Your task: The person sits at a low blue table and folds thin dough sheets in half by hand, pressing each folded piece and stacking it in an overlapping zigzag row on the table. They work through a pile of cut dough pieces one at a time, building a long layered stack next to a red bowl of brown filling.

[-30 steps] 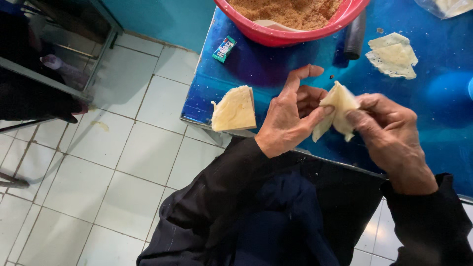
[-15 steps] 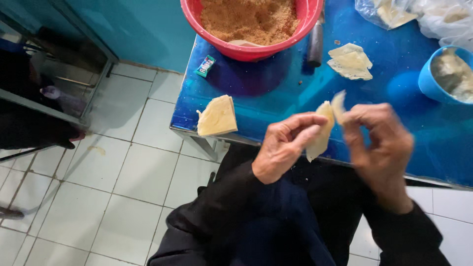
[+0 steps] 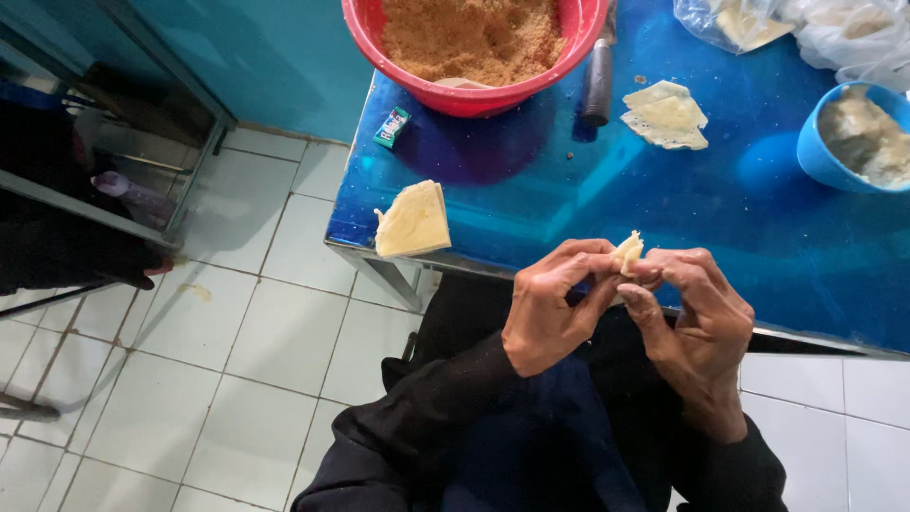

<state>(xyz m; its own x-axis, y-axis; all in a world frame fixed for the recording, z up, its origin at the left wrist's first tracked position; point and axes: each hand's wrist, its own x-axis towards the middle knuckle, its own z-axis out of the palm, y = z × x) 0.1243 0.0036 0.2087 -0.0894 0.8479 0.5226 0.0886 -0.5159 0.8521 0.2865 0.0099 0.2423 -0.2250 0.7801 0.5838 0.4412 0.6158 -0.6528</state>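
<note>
Pinching tight now — the left hand (image 3: pixel 550 313) and right hand (image 3: pixel 697 322) have closed in on the dough wrapper (image 3: pixel 627 254), which was a bigger open flap half a second ago and is now just a small folded tip between the fingertips, at the near edge of the blue table (image 3: pixel 531 190). Left of the hands sits a stack of wrappers (image 3: pixel 413 221); farther off, a red bowl of crumbly filling (image 3: pixel 474 38), a dark tool handle (image 3: pixel 598 83), loose wrappers (image 3: pixel 666 115) and a blue bowl (image 3: pixel 853 137) far right — nothing blocks the hands.
</note>
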